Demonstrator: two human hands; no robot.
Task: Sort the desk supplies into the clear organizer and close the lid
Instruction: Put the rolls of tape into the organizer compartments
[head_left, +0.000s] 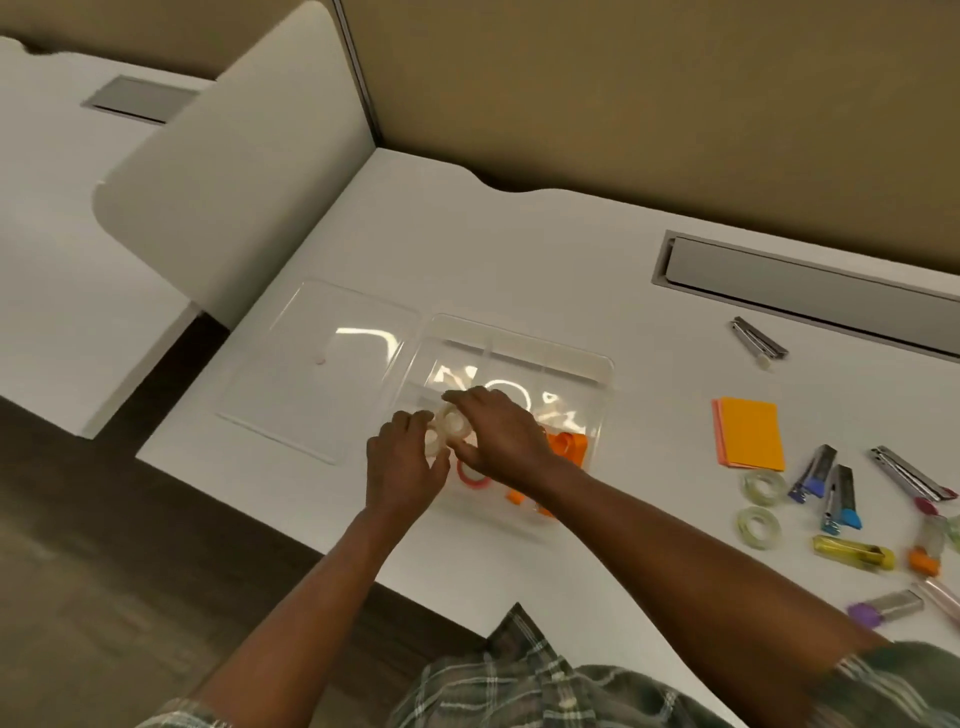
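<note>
Two hands settle tape rolls into a clear organizer on a white desk.
Lid (322, 364) lies open far left; left hand (402, 462) and right hand (496, 431) together grasp pale tape rolls (448, 427) over the organizer (582, 364) (likely seating them); loose supplies (831, 499) wait right.

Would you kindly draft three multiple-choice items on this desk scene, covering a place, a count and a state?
1. Where does the orange sticky-note pad lie?
A. right of the clear organizer
B. inside it
C. on the lid

2. How many clear tape rolls lie loose near the pad?
A. one
B. two
C. four

3. The organizer's lid is:
A. shut
B. open, flat on the desk
C. missing

Answers: 1 A, the pad sits on bare desk; 2 B, one roll above another; 3 B, the lid lies left of the organizer.
</note>
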